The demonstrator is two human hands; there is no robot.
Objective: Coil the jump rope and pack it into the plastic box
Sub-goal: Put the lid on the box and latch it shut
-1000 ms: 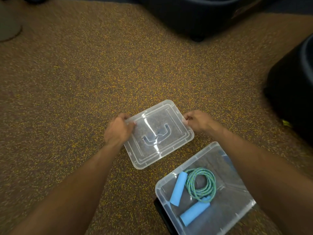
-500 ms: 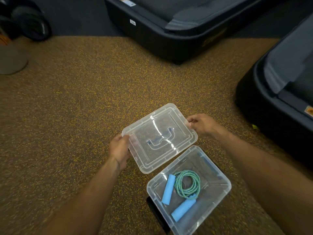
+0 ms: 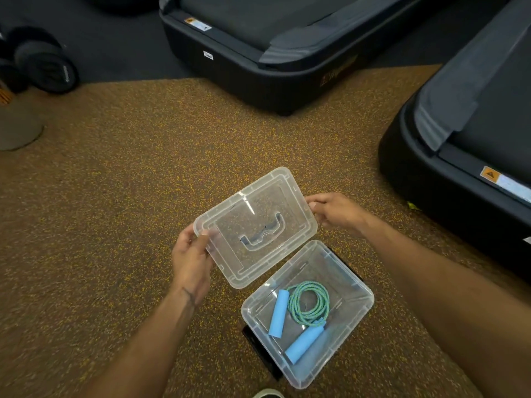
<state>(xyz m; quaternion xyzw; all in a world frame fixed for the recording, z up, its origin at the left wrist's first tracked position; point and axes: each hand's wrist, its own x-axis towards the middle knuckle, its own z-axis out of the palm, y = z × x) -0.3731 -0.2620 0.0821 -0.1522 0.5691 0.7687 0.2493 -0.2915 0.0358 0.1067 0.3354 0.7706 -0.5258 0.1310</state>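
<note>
The clear plastic box (image 3: 360, 308) sits open on the speckled floor at lower centre. Inside it lies the jump rope (image 3: 311, 304), its green cord coiled, with two light-blue handles beside the coil. I hold the clear lid (image 3: 258, 214) just beyond the box, its near edge overlapping the box's far corner. My left hand (image 3: 191, 259) grips the lid's left corner. My right hand (image 3: 336, 212) pinches its right edge. The lid's handle faces up.
Two black treadmill bases lie on the floor: one (image 3: 258, 61) at the top centre, one (image 3: 459, 156) at the right. Dark dumbbells (image 3: 46, 64) lie at the upper left beside a grey round base (image 3: 17, 130). A flat black object (image 3: 258, 351) pokes out under the box.
Both hands have carried the lid off the floor and nearer to the box, so its edge now overlaps the box's far corner. My view has tilted up, showing more of the treadmills.
</note>
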